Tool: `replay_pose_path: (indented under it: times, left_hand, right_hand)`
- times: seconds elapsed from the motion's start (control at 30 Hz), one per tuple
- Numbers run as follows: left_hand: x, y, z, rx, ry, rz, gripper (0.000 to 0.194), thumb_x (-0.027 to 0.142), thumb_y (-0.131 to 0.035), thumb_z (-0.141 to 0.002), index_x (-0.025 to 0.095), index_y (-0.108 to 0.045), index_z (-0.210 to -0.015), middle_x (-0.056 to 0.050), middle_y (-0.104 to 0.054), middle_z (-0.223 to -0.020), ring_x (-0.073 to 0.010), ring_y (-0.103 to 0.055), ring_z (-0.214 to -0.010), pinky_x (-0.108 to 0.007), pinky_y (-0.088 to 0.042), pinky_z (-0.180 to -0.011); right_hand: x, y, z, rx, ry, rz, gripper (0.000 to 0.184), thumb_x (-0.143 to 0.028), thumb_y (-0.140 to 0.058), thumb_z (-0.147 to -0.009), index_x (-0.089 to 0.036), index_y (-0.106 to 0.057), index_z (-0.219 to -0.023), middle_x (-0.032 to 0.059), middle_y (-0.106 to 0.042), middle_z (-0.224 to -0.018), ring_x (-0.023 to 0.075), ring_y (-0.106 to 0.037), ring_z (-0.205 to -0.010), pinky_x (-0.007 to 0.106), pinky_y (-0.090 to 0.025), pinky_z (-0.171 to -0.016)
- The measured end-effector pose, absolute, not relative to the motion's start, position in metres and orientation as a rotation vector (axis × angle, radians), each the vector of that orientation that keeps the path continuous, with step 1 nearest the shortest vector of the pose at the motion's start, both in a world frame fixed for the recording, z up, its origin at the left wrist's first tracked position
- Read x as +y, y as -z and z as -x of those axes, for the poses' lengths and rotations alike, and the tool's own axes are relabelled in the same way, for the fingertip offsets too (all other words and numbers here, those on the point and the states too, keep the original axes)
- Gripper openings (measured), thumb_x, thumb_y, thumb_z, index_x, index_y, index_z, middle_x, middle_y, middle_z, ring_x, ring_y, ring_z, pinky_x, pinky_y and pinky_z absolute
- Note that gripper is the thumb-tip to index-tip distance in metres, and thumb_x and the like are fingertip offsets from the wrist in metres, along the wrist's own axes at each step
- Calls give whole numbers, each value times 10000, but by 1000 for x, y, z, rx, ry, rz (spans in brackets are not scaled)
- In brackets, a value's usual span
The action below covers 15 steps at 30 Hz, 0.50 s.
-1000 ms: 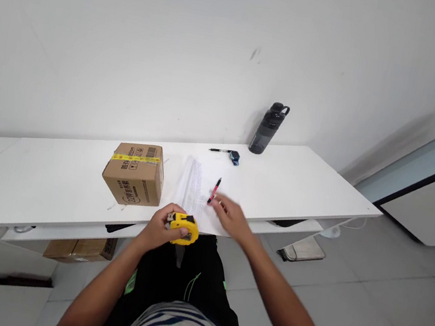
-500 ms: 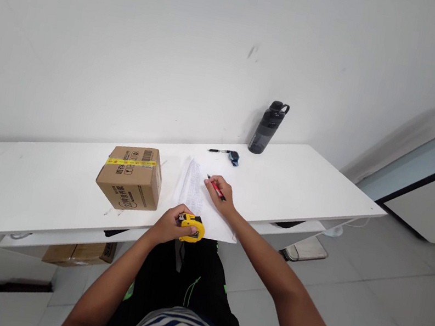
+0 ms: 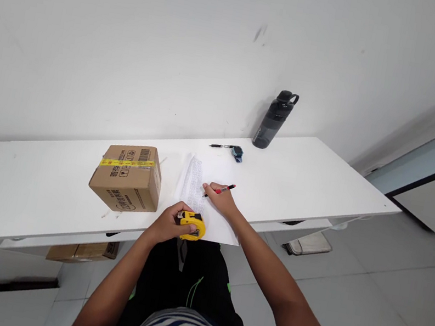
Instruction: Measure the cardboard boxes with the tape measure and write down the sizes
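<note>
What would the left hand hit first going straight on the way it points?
Probably the right hand, which holds the red pen over the paper; the yellow tape measure in the left hand would lead. Height is unclear, so it might brush the paper first.

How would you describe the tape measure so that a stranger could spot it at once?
Find the white table, then the paper at its near edge. At the paper's near end, the left hand holds the tape measure. Its rounded yellow case sets it apart from the brown box and red pen.
</note>
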<state>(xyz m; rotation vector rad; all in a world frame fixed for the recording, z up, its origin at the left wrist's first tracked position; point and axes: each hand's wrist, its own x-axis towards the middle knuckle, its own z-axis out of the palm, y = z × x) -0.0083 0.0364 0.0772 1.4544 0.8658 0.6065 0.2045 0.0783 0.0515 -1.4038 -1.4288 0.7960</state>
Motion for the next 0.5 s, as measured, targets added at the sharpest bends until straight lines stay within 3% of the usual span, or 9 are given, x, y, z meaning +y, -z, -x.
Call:
replay_pose_path:
  times: [0.2,0.5]
  left_hand:
    - [36,-74,9,876,-628,-1434,461,415,-822,-638,181,-582,-955,19,-623,-807,-130,-597,-706,-258,-485,-668]
    - [36,-72,10,863,-652,-1427,449,415,-820,-643,184,-587,-949,6,-645,-842,-141,-616,-738,-266,-495,-692]
  right_hand:
    - [78,-52,-204,-1446,-810,1410,420,-446,-510,-840,-232,-362,-510,4,-594,-594,169,-530,-617,305,-370,-612]
    - [78,-51,-205,-1425,-796,1417,381,-437,-497,-834,-230,-456,-517,-6,-558,-563,178,-531,-620,315,-392,-639]
